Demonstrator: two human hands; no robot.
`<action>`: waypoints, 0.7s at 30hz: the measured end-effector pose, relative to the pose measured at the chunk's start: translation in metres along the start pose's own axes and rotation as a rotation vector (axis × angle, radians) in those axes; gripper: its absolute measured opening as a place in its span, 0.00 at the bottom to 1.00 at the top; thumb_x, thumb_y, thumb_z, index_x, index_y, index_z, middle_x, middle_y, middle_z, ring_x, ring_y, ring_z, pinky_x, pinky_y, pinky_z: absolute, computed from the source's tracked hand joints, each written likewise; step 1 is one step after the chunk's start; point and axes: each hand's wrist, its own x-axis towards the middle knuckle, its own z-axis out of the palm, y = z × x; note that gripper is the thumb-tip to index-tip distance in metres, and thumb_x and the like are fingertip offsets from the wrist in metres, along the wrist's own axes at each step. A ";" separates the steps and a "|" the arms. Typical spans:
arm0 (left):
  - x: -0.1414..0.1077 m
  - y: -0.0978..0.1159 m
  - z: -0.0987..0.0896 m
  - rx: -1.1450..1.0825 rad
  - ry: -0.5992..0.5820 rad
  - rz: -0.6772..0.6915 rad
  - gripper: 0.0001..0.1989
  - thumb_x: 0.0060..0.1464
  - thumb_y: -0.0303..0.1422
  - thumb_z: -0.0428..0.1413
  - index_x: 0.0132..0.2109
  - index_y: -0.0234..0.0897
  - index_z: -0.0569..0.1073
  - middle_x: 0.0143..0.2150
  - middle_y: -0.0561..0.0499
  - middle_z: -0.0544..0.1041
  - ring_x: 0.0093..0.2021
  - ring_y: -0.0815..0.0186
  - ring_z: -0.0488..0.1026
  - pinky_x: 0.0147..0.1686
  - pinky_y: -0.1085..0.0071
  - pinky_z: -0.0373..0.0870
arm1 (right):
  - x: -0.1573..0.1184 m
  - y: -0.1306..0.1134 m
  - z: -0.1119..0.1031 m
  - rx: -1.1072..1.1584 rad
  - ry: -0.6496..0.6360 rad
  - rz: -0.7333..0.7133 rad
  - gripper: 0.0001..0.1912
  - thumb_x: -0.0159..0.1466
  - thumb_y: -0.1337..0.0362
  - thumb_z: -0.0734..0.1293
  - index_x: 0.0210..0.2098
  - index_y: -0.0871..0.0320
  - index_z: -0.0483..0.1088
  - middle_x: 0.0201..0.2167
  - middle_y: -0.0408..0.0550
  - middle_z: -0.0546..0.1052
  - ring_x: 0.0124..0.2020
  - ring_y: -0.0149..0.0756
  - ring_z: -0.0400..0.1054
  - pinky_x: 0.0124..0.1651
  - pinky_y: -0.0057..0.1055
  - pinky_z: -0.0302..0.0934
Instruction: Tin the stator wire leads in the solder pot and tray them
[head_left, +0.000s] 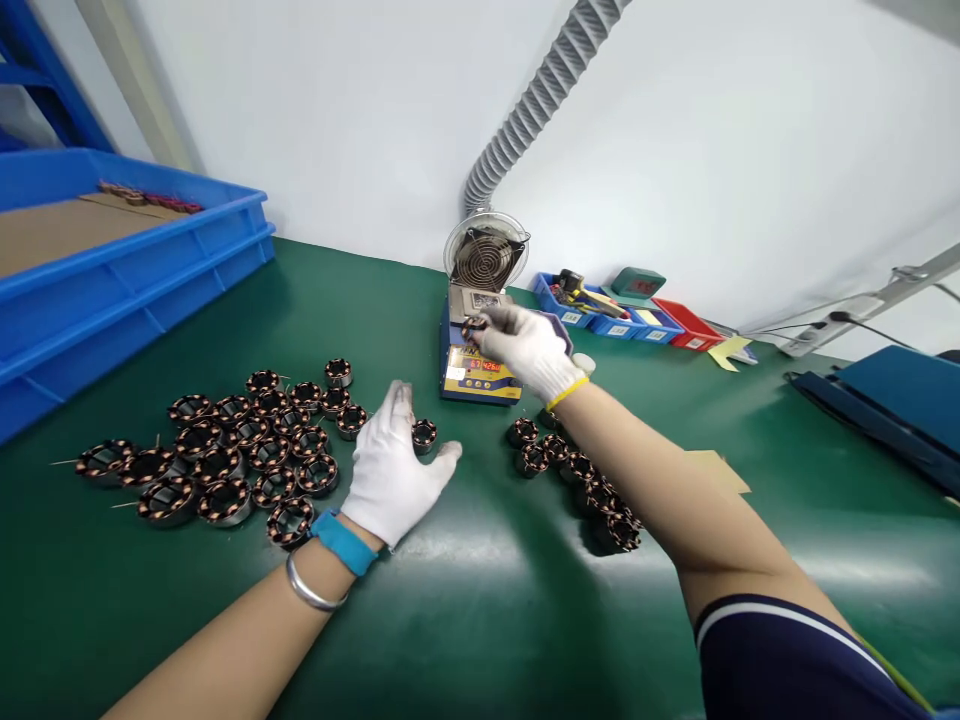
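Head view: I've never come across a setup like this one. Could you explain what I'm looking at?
There is no robot here. The one picture comes from a camera worn on a person's head, looking forward and down at two hands in white gloves. The right hand holds a small copper-wound ring in front of a tabletop device with lit red digits. The left hand is open, beside a single ring; whether they touch is unclear. On the green table, similar rings lie in a larger left group and a smaller right group. A blue bin stands at far left.
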 end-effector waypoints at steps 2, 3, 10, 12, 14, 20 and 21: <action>0.000 -0.001 0.005 0.107 -0.056 0.028 0.38 0.49 0.42 0.56 0.64 0.28 0.57 0.65 0.32 0.59 0.64 0.46 0.59 0.61 0.51 0.57 | 0.029 0.002 -0.016 -0.098 0.104 -0.032 0.20 0.53 0.63 0.69 0.45 0.59 0.72 0.38 0.47 0.78 0.36 0.33 0.72 0.44 0.34 0.68; 0.000 -0.002 0.008 0.152 -0.086 0.033 0.37 0.49 0.41 0.55 0.63 0.28 0.58 0.65 0.32 0.60 0.64 0.45 0.59 0.61 0.50 0.56 | 0.041 0.003 -0.023 -0.158 0.143 -0.028 0.20 0.53 0.61 0.69 0.46 0.59 0.72 0.38 0.47 0.77 0.37 0.35 0.72 0.45 0.35 0.67; 0.000 -0.007 0.020 0.283 -0.222 0.026 0.35 0.50 0.41 0.53 0.62 0.27 0.60 0.63 0.33 0.64 0.63 0.47 0.61 0.59 0.52 0.58 | 0.079 0.012 -0.034 -0.504 0.281 -0.057 0.19 0.55 0.58 0.67 0.44 0.60 0.73 0.38 0.49 0.77 0.42 0.39 0.70 0.48 0.36 0.63; 0.000 -0.007 0.019 0.290 -0.238 0.024 0.35 0.50 0.41 0.52 0.62 0.26 0.60 0.63 0.33 0.64 0.62 0.47 0.61 0.59 0.52 0.58 | 0.083 0.018 -0.031 -0.560 0.288 -0.075 0.18 0.57 0.58 0.65 0.45 0.58 0.72 0.40 0.49 0.77 0.43 0.40 0.70 0.49 0.37 0.62; 0.001 -0.006 0.018 0.293 -0.248 0.022 0.35 0.50 0.41 0.52 0.62 0.25 0.60 0.63 0.33 0.64 0.62 0.48 0.61 0.59 0.52 0.58 | 0.085 0.022 -0.028 -0.606 0.278 -0.065 0.18 0.57 0.57 0.65 0.45 0.57 0.72 0.42 0.49 0.76 0.44 0.42 0.70 0.50 0.38 0.62; 0.001 -0.004 0.017 0.287 -0.254 0.017 0.35 0.50 0.41 0.53 0.62 0.27 0.60 0.63 0.33 0.64 0.62 0.48 0.61 0.60 0.53 0.57 | 0.081 0.023 -0.024 -0.666 0.247 -0.031 0.20 0.57 0.56 0.66 0.46 0.57 0.72 0.43 0.50 0.76 0.47 0.45 0.69 0.51 0.40 0.62; 0.001 -0.004 0.017 0.285 -0.256 0.014 0.35 0.50 0.41 0.53 0.62 0.26 0.59 0.63 0.33 0.63 0.62 0.48 0.61 0.60 0.53 0.57 | 0.081 0.022 -0.024 -0.667 0.249 -0.031 0.19 0.57 0.56 0.66 0.46 0.57 0.72 0.43 0.50 0.76 0.47 0.45 0.69 0.51 0.40 0.62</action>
